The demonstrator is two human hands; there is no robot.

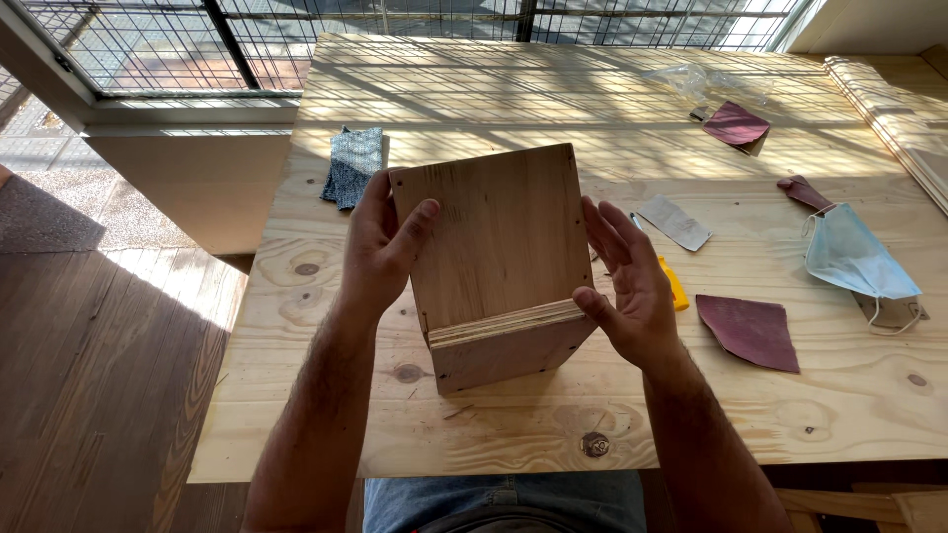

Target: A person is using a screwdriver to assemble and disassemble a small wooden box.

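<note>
Pine worktop [513, 434] beside a grilled window [296, 39], sunlit; left hand [380, 242] and right hand [632, 281], each grip clasping the plywood box [499, 247]; sandpaper sheet [749, 331] nearby.

Head view, looking steeply down, close over the workbench [770, 415] (window beyond)

The yellow tool [674, 284] at three o'clock hides mostly behind the right hand [632, 286]. The wooden box [499, 259] conceals the left hand's [380, 247] fingers.
</note>
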